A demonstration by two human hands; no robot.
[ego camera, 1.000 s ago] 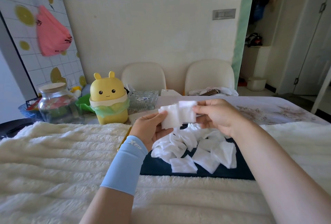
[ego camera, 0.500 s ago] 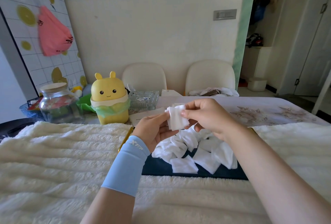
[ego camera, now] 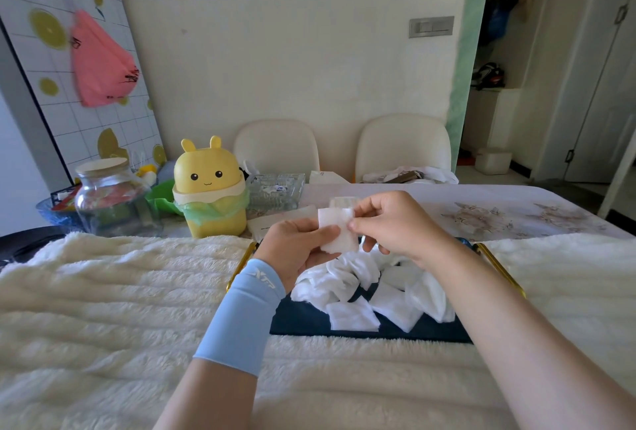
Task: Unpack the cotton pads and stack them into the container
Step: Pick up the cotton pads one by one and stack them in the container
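Both hands' fingers (ego camera: 330, 232) pinch one cotton pad (ego camera: 339, 230); pads (ego camera: 361, 292) fill, seemingly, a tray (ego camera: 299, 319).

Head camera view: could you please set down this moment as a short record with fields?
left hand: holds a small stack of cotton pads from the left
right hand: pinches the stack's right edge
loose pads: jumbled heap on a dark blue tray
tray edge: gold trim
surface: cream fluffy blanket
behind, left: yellow character bin, glass jar
target container: cannot tell which it is
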